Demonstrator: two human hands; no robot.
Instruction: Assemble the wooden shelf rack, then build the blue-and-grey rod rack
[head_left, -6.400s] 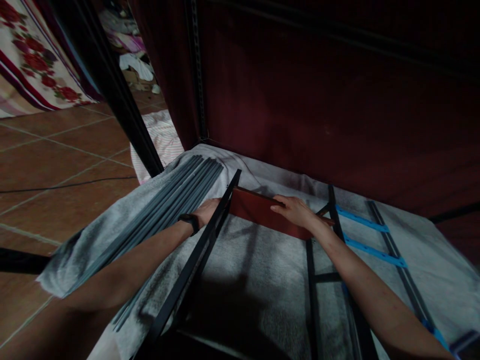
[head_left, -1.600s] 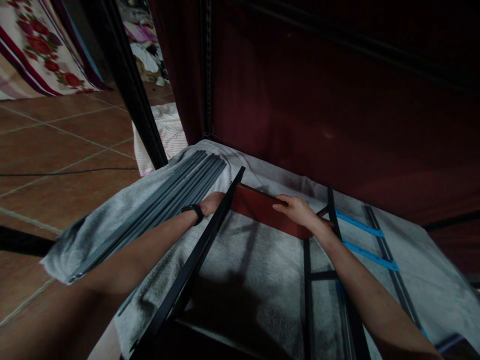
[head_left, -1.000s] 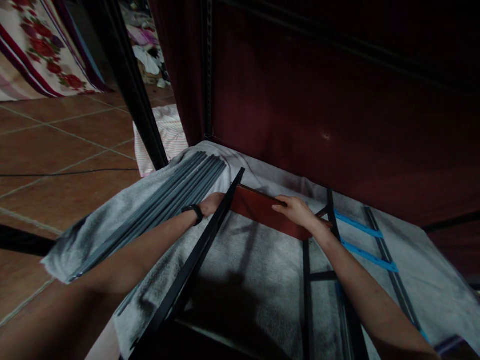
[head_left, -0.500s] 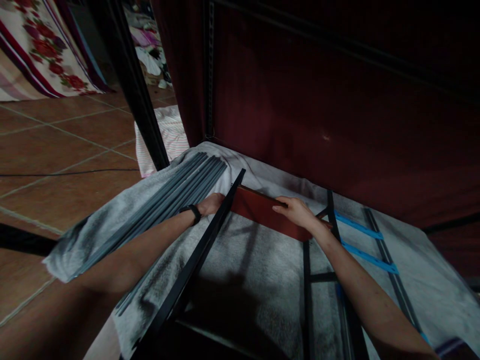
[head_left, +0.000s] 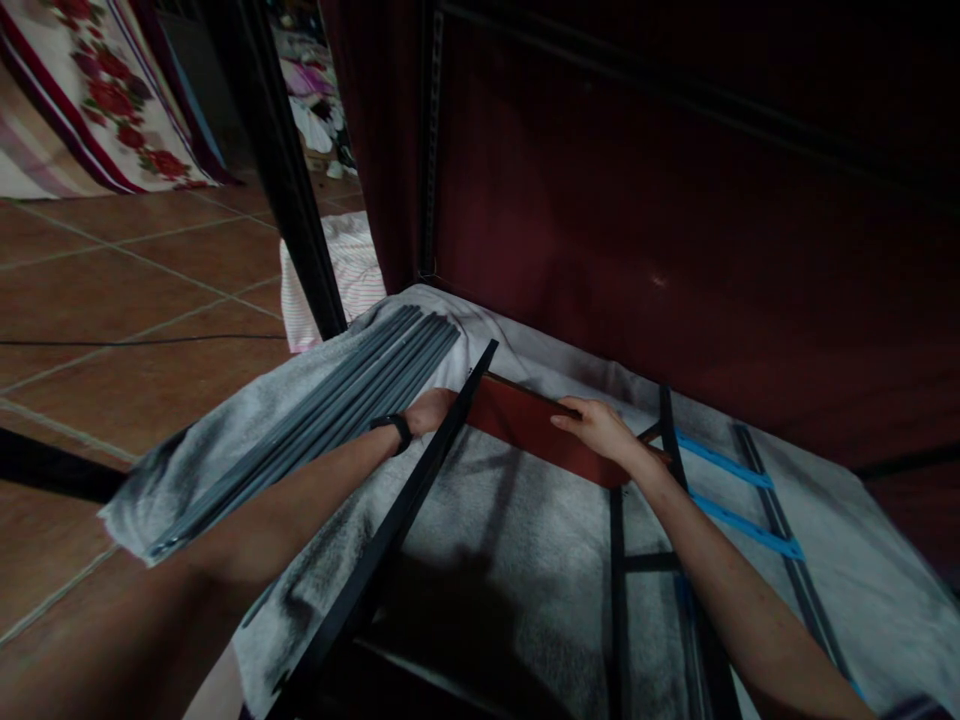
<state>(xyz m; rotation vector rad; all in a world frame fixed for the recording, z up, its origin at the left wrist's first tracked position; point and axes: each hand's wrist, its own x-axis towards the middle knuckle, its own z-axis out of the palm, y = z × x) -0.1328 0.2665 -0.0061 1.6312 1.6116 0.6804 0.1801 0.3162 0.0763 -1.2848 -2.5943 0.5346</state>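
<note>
A reddish-brown board [head_left: 529,425] stands on edge between a long black metal bar [head_left: 420,500] and a second black frame on the right. My right hand [head_left: 598,428] is closed over the board's upper edge towards its right end, thumb on the near face. On the outer side of the bar, my left hand [head_left: 433,410], with a black band at the wrist, is at the board's left end. The bar hides its fingers, so I cannot see whether it grips anything. Several grey rods [head_left: 330,415] lie in a bundle beside my left forearm.
A grey-white cloth [head_left: 465,540] covers the surface below. To the right, a black frame [head_left: 617,600] and bright blue strips [head_left: 746,525] lie across it. A dark upright post [head_left: 289,170] rises at left, and a dark red curtain [head_left: 637,230] hangs behind. Tiled floor [head_left: 150,270] shows at left.
The whole scene shifts slightly right as my head turns a little. Both hands keep their places at the board, which stays in nearly the same position against the bar.
</note>
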